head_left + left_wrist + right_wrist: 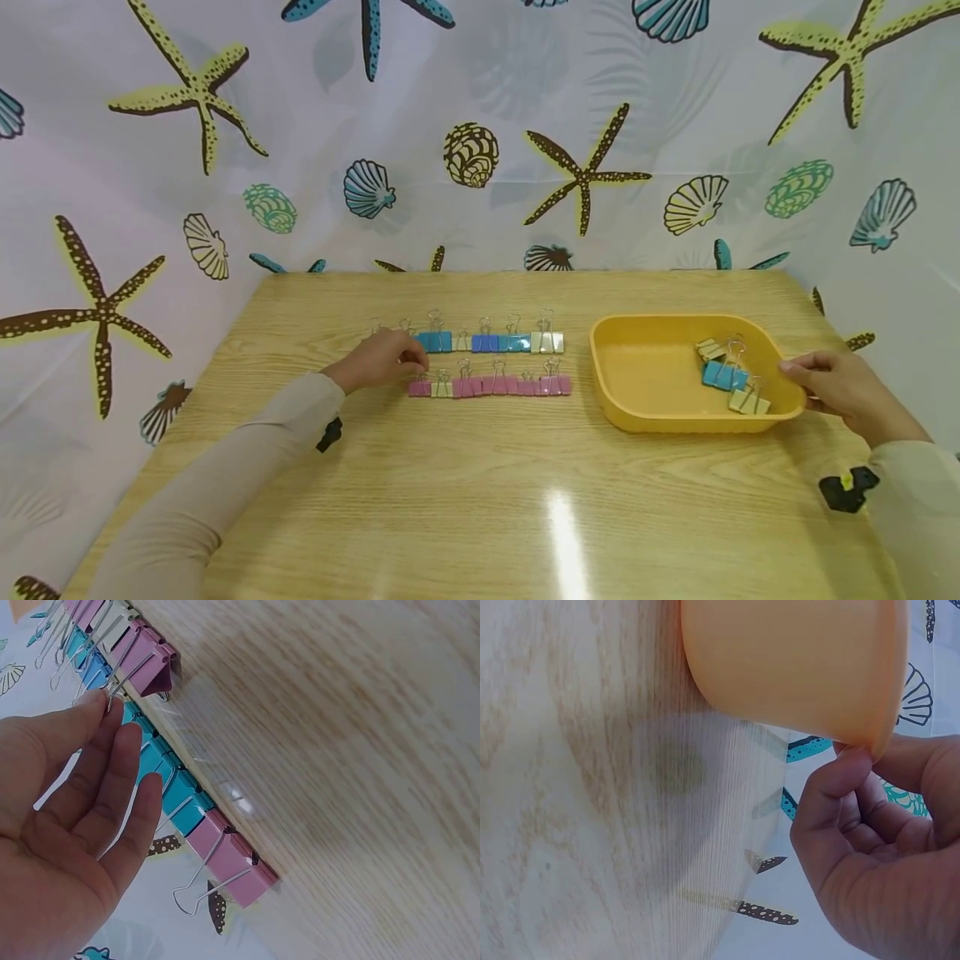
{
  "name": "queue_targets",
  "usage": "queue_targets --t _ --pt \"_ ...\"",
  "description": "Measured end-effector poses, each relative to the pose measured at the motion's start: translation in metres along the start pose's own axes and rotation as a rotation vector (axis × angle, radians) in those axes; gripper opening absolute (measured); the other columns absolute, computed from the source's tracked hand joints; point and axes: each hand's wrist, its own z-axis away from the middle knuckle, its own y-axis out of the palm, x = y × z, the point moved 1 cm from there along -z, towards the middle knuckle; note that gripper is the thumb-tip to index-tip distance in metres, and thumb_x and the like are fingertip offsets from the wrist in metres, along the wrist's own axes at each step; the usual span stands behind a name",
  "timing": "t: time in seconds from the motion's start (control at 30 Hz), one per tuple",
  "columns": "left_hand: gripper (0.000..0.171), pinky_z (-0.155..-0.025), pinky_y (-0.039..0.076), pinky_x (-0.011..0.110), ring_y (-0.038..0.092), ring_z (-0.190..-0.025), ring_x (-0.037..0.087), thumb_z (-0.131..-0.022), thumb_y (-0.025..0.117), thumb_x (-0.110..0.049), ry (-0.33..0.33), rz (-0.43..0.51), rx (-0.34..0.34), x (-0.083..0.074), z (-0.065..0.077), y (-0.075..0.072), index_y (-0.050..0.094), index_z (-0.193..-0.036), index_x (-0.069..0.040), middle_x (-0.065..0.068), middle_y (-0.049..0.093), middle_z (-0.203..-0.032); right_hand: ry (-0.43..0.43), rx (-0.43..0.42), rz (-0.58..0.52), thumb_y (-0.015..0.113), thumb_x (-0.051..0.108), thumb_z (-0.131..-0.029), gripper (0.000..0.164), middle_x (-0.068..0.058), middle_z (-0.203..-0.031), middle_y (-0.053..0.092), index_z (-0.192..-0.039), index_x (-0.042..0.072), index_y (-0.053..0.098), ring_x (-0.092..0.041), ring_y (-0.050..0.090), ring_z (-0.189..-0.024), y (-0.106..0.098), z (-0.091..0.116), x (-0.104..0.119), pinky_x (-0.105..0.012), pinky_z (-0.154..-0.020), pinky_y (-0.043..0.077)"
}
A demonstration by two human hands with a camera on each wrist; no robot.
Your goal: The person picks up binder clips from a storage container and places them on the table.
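Note:
My left hand [381, 358] is at the left end of the front row of binder clips. Thumb and forefinger pinch the wire handle of the end pink binder clip [146, 664], which stands beside a cream clip [442, 387]. Behind it runs a second row, with teal clips [161, 765] and a pink clip [232, 859] at its left end; the hand hides part of this row in the head view. My right hand [847, 387] grips the right rim of a yellow plastic tub [637, 412], thumb on top and fingers underneath.
Inside the tub, at its right side, lie a blue clip [724, 376] and two yellowish clips, one nearer [750, 403] and one farther back. The wooden table [480, 483] ends at a patterned cloth [465, 92] behind and at the sides.

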Motion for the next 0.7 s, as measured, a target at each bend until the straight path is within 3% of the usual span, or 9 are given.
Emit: queue_targets --t 0.3,0.5,0.7 --pt "0.01 -0.078 0.053 0.034 0.065 -0.083 0.014 -0.092 0.064 -0.013 -0.038 0.001 0.002 0.0 0.001 0.001 0.074 -0.095 -0.01 0.0 0.07 -0.091 0.006 0.002 -0.011 0.048 0.035 -0.1 0.059 0.0 -0.084 0.06 -0.123 -0.019 0.044 -0.008 0.056 -0.068 -0.001 -0.001 -0.001 -0.027 -0.064 0.055" --pt "0.01 -0.075 0.053 0.031 0.064 -0.08 0.011 -0.092 0.066 -0.014 -0.028 -0.011 0.021 -0.002 0.002 0.0 0.074 -0.095 -0.009 0.0 0.07 -0.09 0.002 0.004 -0.001 0.047 0.035 -0.1 0.059 -0.001 -0.085 0.06 -0.123 -0.019 0.044 -0.009 0.056 -0.068 -0.001 -0.001 -0.001 -0.028 -0.064 0.055" --pt "0.013 -0.075 0.053 0.033 0.063 -0.08 0.012 -0.092 0.065 -0.016 -0.031 -0.097 0.03 -0.013 0.001 -0.007 0.074 -0.098 -0.009 0.0 0.07 -0.091 0.007 0.004 -0.005 0.047 0.035 -0.1 0.059 -0.001 -0.085 0.059 -0.123 -0.019 0.044 -0.009 0.055 -0.068 -0.001 -0.001 -0.001 -0.027 -0.064 0.055"
